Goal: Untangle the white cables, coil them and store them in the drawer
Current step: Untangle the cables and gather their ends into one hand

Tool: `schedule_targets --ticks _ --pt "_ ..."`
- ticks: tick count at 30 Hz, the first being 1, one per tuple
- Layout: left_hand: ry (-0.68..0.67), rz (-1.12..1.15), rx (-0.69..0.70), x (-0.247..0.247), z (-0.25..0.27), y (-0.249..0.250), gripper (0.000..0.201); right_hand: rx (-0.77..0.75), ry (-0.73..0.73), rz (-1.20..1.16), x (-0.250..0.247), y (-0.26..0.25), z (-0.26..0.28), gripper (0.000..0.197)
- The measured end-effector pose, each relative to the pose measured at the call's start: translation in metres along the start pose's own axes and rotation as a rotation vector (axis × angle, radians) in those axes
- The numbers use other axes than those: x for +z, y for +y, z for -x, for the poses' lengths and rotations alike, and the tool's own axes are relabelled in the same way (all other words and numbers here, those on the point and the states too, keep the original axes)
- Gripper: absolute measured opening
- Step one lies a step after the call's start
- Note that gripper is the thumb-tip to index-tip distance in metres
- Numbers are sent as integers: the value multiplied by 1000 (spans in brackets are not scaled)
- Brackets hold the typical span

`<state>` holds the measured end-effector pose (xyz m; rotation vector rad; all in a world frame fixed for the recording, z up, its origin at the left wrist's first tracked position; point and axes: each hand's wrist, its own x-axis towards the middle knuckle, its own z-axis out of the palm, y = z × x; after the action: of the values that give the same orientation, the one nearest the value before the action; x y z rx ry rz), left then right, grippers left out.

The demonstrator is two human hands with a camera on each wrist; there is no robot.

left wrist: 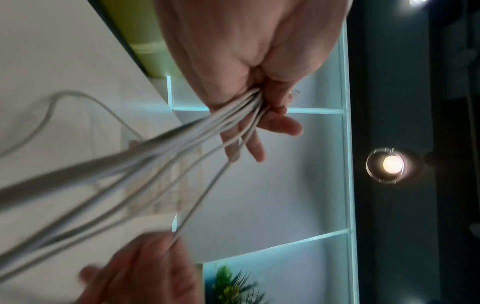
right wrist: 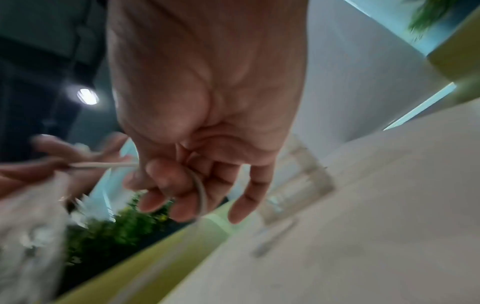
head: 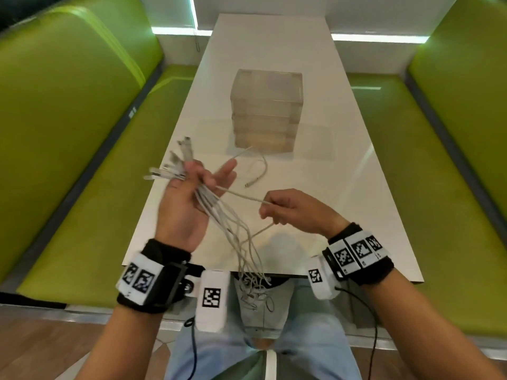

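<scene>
My left hand (head: 192,187) is raised palm-up over the table's left edge and grips a bundle of white cables (head: 219,215) near their plugs (head: 175,160), which fan out up and left. The loose lengths hang past the table's near edge into a tangle (head: 253,286) over my lap. My right hand (head: 285,209) pinches one white cable (head: 241,194) that runs taut from the left hand. In the right wrist view that cable (right wrist: 103,165) passes under the curled fingers (right wrist: 166,181). A separate white cable (head: 258,171) lies curled on the table before the clear drawer unit (head: 267,111).
The white table (head: 343,160) runs away from me between two green benches (head: 82,160) (head: 439,160). The clear stacked drawer unit stands mid-table, its drawers pushed in. Black wrist leads hang near my lap.
</scene>
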<state>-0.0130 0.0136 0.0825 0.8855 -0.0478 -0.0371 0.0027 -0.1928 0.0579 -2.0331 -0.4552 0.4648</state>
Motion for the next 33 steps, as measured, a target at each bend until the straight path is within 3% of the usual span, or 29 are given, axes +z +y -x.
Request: schedule_targets --ticks 4,7,9,11,13,16,21,24,28,31,33 --pt "115 16 120 -19 -2 35 31 44 70 77 -22 32 0 21" --pt "224 -97 143 -29 -7 43 34 26 144 -99 -27 31 8 24" --pt "239 -233 82 -25 -7 32 33 -49 190 -224 -21 16 10 26" --pt "186 -420 4 -15 -5 10 34 -125 223 -351 -13 -4 8 27" --pt "47 -568 -48 -3 1 -9 38 -171 219 -437 -6 -23 6 26" --pt "-57 -528 -70 10 8 -26 44 -157 136 -440 2 -39 6 26" --pt "64 -326 -53 16 8 -26 26 -80 -24 -335 12 -33 11 25" --pt "184 -130 -47 4 2 -10 28 -33 -80 -87 9 -20 14 24" --pt "350 32 106 -31 -9 36 31 56 -18 115 -5 18 20 20" --pt "498 -82 161 -45 -12 50 35 70 100 78 -17 31 28 26" --pt "502 -274 138 -39 -11 40 31 39 96 63 -19 21 29 26"
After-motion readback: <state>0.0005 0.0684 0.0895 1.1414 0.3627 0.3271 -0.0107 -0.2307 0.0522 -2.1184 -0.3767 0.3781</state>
